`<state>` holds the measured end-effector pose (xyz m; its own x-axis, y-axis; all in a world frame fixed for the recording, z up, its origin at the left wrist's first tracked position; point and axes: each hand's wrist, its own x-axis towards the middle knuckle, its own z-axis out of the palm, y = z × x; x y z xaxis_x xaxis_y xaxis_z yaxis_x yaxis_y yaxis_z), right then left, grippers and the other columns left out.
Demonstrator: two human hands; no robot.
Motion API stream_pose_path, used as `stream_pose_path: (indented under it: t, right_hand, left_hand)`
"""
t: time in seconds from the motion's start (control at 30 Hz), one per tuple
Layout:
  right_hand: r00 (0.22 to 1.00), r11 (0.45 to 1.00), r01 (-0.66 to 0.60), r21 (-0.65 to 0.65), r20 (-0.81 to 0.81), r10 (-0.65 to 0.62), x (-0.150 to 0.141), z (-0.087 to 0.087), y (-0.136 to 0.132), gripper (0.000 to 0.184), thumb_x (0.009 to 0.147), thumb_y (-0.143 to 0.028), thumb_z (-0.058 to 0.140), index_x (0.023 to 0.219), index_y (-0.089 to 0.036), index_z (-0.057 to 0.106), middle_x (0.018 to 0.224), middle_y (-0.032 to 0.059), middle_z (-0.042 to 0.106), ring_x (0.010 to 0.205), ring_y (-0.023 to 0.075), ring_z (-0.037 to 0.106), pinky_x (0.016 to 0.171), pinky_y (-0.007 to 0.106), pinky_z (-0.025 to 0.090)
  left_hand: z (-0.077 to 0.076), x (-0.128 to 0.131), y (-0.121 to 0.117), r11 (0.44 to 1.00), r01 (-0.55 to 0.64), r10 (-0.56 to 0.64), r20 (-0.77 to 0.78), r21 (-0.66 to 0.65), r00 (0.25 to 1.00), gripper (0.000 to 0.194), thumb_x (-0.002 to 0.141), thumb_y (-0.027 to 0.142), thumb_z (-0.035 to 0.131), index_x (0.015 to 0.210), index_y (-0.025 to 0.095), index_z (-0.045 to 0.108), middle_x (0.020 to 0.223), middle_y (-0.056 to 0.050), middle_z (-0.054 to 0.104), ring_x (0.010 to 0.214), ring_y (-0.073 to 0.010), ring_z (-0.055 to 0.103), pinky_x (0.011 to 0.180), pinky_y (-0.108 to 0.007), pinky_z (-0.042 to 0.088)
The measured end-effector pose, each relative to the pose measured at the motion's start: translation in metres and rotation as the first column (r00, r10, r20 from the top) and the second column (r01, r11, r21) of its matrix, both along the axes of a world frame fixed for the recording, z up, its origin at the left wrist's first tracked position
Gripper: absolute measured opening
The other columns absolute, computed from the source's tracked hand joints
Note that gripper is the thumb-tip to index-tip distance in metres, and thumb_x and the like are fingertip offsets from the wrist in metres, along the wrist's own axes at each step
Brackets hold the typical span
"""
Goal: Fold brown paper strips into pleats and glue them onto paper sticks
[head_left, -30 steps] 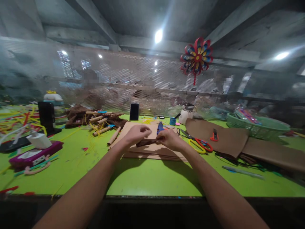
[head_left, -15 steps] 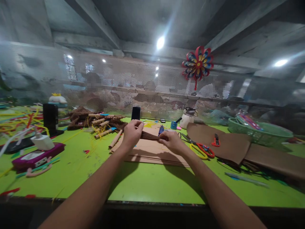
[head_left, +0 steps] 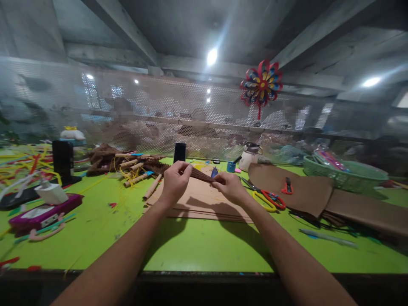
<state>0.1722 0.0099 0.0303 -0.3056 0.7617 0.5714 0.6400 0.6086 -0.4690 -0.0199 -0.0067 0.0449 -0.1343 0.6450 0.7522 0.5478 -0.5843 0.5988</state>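
Note:
A pleated strip of brown paper (head_left: 202,174) stretches between my two hands, held in the air over the table. My left hand (head_left: 177,180) pinches its left end between thumb and fingers. At its right end, my right hand (head_left: 228,185) closes on the narrow tip. Flat beneath both hands lies a stack of light brown cardboard sheets (head_left: 204,199), with their shadow across it. Just behind the right hand is a small dark blue object (head_left: 214,172), partly hidden.
Right of my hands lie yellow-handled scissors (head_left: 266,203), red-handled scissors (head_left: 274,199), red snips (head_left: 288,187) and brown paper (head_left: 306,193). A green basket (head_left: 347,174) stands behind. At left are paper rolls (head_left: 134,174), a purple power strip (head_left: 47,214) and a dark phone (head_left: 180,152) behind the left hand.
The pleated paper has tilted and fanned slightly, its left end showing more of the folds. Both hands keep their hold. The whole view has shifted a little.

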Motion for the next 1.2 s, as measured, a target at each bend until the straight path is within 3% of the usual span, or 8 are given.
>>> stream_pose_path:
  t: [0.2, 0.37, 0.73, 0.83, 0.93, 1.07, 1.2]
  right_hand:
    - [0.984, 0.998, -0.001, -0.056, -0.179, -0.009, -0.002, -0.002, 0.0, 0.012, 0.073, -0.025, 0.056, 0.072, -0.015, 0.061, 0.063, 0.0028, 0.063, 0.054, 0.0125, 0.055, 0.053, 0.023, 0.04]
    - [0.951, 0.989, -0.092, -0.112, -0.306, 0.054, -0.006, -0.006, 0.0, 0.013, 0.073, -0.028, 0.055, 0.071, -0.015, 0.057, 0.061, 0.0015, 0.061, 0.05, 0.0115, 0.054, 0.049, 0.023, 0.042]
    - [0.94, 0.989, -0.115, -0.093, -0.332, 0.078, -0.009, -0.008, -0.001, 0.014, 0.073, -0.029, 0.055, 0.069, -0.016, 0.056, 0.057, 0.0005, 0.06, 0.049, 0.0108, 0.054, 0.048, 0.023, 0.043]
    - [0.912, 0.98, -0.141, -0.138, -0.404, 0.074, -0.013, -0.009, -0.002, 0.015, 0.072, -0.03, 0.056, 0.07, -0.016, 0.056, 0.058, 0.0007, 0.061, 0.047, 0.0103, 0.054, 0.046, 0.022, 0.043]
    - [0.844, 0.944, -0.198, -0.265, -0.536, 0.027, -0.023, -0.012, -0.005, 0.016, 0.07, -0.03, 0.058, 0.068, -0.015, 0.053, 0.051, -0.0005, 0.059, 0.04, 0.0099, 0.052, 0.039, 0.02, 0.04]
    - [0.731, 0.838, -0.333, -0.432, -0.68, -0.06, -0.043, -0.016, -0.015, 0.019, 0.07, -0.032, 0.056, 0.064, -0.016, 0.047, 0.043, -0.0018, 0.055, 0.033, 0.0096, 0.049, 0.032, 0.019, 0.034]
    - [0.677, 0.771, -0.431, -0.469, -0.733, -0.067, -0.057, -0.018, -0.025, 0.016, 0.072, -0.027, 0.053, 0.063, -0.016, 0.046, 0.044, -0.0024, 0.056, 0.033, 0.008, 0.05, 0.033, 0.016, 0.034]
  left_hand:
    - [-0.006, 0.012, -0.007, 0.975, 0.143, -0.159, -0.084, -0.171, 0.984, 0.028, 0.077, 0.035, 0.046, 0.058, 0.016, 0.054, 0.053, 0.001, 0.053, 0.053, -0.011, 0.047, 0.055, -0.021, 0.036]
    - [-0.019, 0.017, 0.001, 0.865, 0.263, -0.307, -0.036, -0.426, 0.951, 0.034, 0.076, 0.043, 0.047, 0.061, 0.015, 0.058, 0.055, -0.001, 0.058, 0.053, -0.0127, 0.051, 0.052, -0.022, 0.037]
    - [-0.019, 0.016, 0.005, 0.786, 0.395, -0.409, 0.079, -0.475, 0.909, 0.039, 0.075, 0.048, 0.05, 0.078, 0.01, 0.062, 0.067, -0.006, 0.06, 0.064, -0.0156, 0.054, 0.056, -0.025, 0.042]
    - [-0.02, 0.019, 0.005, 0.739, 0.469, -0.46, 0.147, -0.484, 0.876, 0.041, 0.075, 0.048, 0.051, 0.087, 0.01, 0.062, 0.076, -0.008, 0.062, 0.074, -0.0179, 0.056, 0.06, -0.026, 0.044]
    - [-0.023, 0.023, 0.005, 0.671, 0.583, -0.525, 0.262, -0.458, 0.81, 0.04, 0.074, 0.046, 0.054, 0.093, 0.011, 0.059, 0.082, -0.008, 0.062, 0.076, -0.0171, 0.057, 0.064, -0.027, 0.045]
    - [-0.027, 0.028, 0.004, 0.557, 0.717, -0.573, 0.431, -0.419, 0.697, 0.033, 0.075, 0.043, 0.055, 0.085, 0.011, 0.056, 0.057, 0.001, 0.056, 0.05, -0.0116, 0.053, 0.053, -0.026, 0.043]
    - [-0.031, 0.028, 0.003, 0.524, 0.746, -0.529, 0.53, -0.41, 0.663, 0.032, 0.077, 0.043, 0.052, 0.086, 0.012, 0.054, 0.046, 0.005, 0.047, 0.035, -0.0094, 0.044, 0.038, -0.022, 0.036]
